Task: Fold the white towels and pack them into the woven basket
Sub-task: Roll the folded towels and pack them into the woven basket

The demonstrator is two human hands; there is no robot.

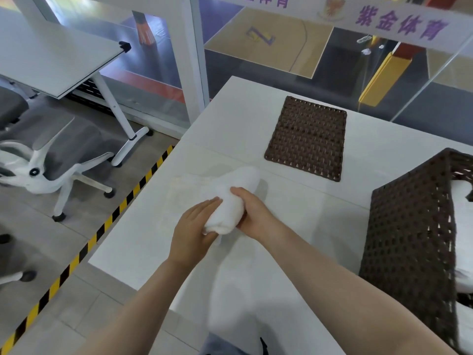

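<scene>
A white towel [234, 193], rolled into a thick cylinder, lies near the middle of the white table [294, 216]. My right hand [253, 213] grips the near end of the roll from the right, fingers curled over it. My left hand [193, 226] rests against the roll's left side with straight fingers. Its loose flat tail spreads to the left on the table. The dark brown woven basket [409, 242] stands at the right edge, with white towel fabric [460, 203] visible inside.
The basket's flat woven lid [307, 138] lies on the table behind the roll. A glass wall runs along the far side. On the left, beyond yellow-black floor tape [102, 226], stand a grey office chair [51, 155] and a white desk [58, 57].
</scene>
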